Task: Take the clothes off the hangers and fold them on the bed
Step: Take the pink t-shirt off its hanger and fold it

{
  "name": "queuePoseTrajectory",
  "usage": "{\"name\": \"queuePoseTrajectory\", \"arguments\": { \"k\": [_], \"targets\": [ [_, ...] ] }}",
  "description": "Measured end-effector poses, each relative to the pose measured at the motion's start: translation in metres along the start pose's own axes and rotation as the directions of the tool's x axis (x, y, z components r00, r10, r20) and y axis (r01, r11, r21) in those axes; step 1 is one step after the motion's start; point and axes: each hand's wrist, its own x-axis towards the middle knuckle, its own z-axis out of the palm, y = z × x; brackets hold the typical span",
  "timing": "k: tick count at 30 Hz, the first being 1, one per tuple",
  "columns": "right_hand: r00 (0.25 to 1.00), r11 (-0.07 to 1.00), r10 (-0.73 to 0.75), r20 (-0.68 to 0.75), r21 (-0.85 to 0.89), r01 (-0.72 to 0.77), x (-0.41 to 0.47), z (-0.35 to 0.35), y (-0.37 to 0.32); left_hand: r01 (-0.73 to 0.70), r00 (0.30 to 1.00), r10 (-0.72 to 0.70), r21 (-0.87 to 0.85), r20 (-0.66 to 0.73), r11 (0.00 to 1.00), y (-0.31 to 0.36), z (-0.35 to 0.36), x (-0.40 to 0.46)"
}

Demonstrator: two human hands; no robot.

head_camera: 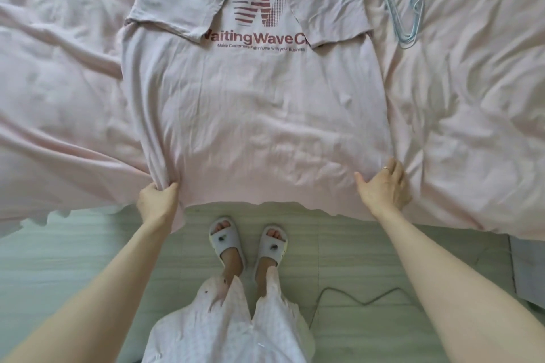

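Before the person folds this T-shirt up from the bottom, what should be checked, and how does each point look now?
1. T-shirt off the hanger: ok.
2. Both sleeves folded inward: ok.
3. Left hand grips the bottom corner: ok.
4. Right hand grips the other corner: not ok, fingers lie flat.
5. Hanger lies clear of the shirt: ok.
6. Body cloth smooth: not ok, wrinkles show.

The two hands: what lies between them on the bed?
In the head view, only the T-shirt's wrinkled hem spans from left hand to right hand.
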Motion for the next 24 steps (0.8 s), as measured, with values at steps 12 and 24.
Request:
{"name": "queuePoseTrajectory", "arguments": {
  "k": [12, 24],
  "targets": [
    [0.909, 0.601, 0.297, 0.293, 0.682, -0.416, -0.008, 0.031, 0.045, 0.237, 0.971, -0.158, -0.622, 0.181, 0.746, -0.044, -0.002, -0.030],
    [0.854, 0.425, 0.404, 0.329, 0.759, -0.494, -0.039, -0.014, 0.047, 0.292, 0.956, -0.213, -0.683, 0.200, 0.670, -0.027, -0.045, -0.049]
  ]
}}
